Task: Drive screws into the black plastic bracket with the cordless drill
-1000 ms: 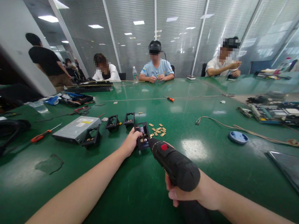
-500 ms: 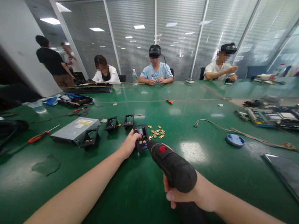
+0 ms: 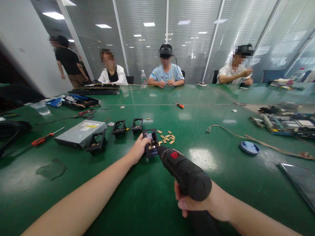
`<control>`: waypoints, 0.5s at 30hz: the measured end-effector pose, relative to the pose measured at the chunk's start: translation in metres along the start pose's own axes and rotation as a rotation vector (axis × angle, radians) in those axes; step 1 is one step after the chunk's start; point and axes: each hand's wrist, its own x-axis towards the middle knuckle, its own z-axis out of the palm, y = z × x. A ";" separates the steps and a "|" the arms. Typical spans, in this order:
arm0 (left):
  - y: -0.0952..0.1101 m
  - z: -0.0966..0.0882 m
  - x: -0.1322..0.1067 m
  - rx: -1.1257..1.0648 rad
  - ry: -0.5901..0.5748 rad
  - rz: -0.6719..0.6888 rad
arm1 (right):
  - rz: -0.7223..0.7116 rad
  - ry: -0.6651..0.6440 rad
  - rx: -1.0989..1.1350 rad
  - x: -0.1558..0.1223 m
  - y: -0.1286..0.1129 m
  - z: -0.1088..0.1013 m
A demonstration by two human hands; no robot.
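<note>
My left hand point(image 3: 138, 148) grips the left side of a black plastic frame point(image 3: 151, 152) with small brass-coloured parts inside. Wrapped around the handle of a black cordless drill point(image 3: 187, 170) is my right hand point(image 3: 188, 203). The drill's nose points at the frame's right side; its tip is too small to make out, so I cannot tell if it touches. Several small brass plates point(image 3: 168, 137) lie scattered just beyond the frame. To the left stand similar black frames, one point(image 3: 137, 125) close by, another point(image 3: 119, 128) beside it, and a third point(image 3: 97, 143) against a silver drive.
The silver drive point(image 3: 76, 133) and a red-handled screwdriver point(image 3: 44, 138) lie left on the green table. On the right are a blue oval dish point(image 3: 249, 147), a cable point(image 3: 244, 136), a dark flat device point(image 3: 302, 189) and circuit boards point(image 3: 300, 123). Several people sit across the table.
My hands, the black frame and the drill keep nearly the same position; the whole view has shifted slightly. At the back left, the standing person has turned, and one seated person has raised their head.
</note>
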 end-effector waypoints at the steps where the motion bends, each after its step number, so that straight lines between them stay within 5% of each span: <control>1: 0.000 0.000 0.000 0.002 0.006 -0.003 | -0.005 0.002 -0.003 0.000 -0.001 0.000; 15: 0.002 0.005 -0.003 0.012 0.029 0.022 | -0.022 0.016 0.057 -0.003 0.000 0.002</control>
